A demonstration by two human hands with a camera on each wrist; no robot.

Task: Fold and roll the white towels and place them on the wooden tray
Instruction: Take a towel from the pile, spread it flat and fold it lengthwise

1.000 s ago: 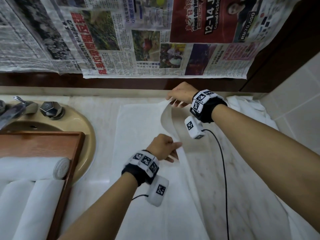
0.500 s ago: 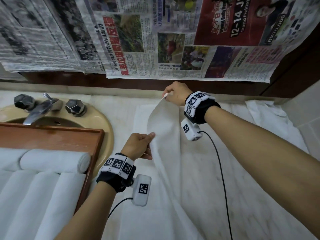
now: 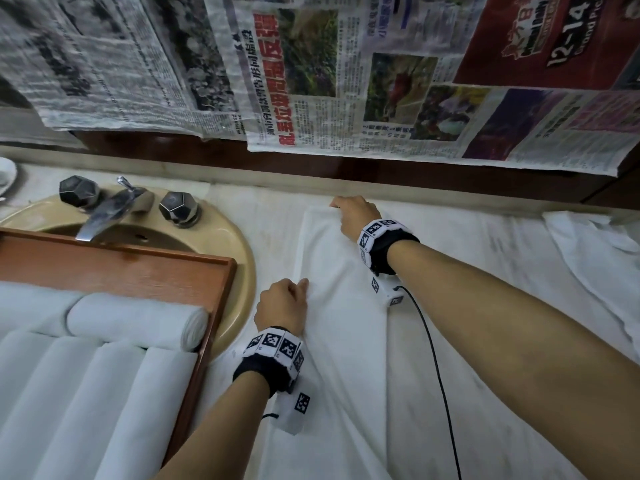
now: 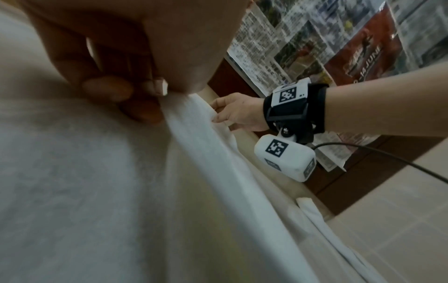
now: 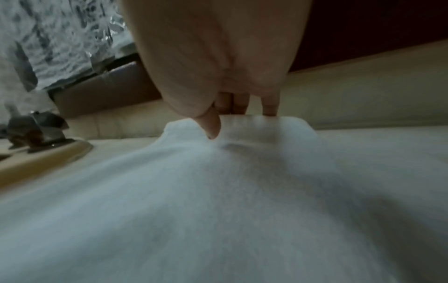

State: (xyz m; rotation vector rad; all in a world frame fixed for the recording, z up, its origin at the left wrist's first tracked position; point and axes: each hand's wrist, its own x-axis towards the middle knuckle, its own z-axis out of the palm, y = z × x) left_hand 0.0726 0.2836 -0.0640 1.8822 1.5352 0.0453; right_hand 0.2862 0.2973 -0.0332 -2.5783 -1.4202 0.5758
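At nine o'clock the wooden tray holds rolled towels. On the worktop, the left hand pinches the flat towel at its near edge; at one o'clock, the right hand pinches its far corner.

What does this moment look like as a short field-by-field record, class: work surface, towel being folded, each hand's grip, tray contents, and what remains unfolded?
Surface: marble counter beside a beige sink
Towel in work: white towel lying on the counter, folded lengthwise
Left hand: grip pinches the towel's edge
Right hand: grip pinches the towel's far corner
Wooden tray: holds rolled towels, one lying across the others
Waiting: crumpled white towel at the far right
Wall: newspaper sheets
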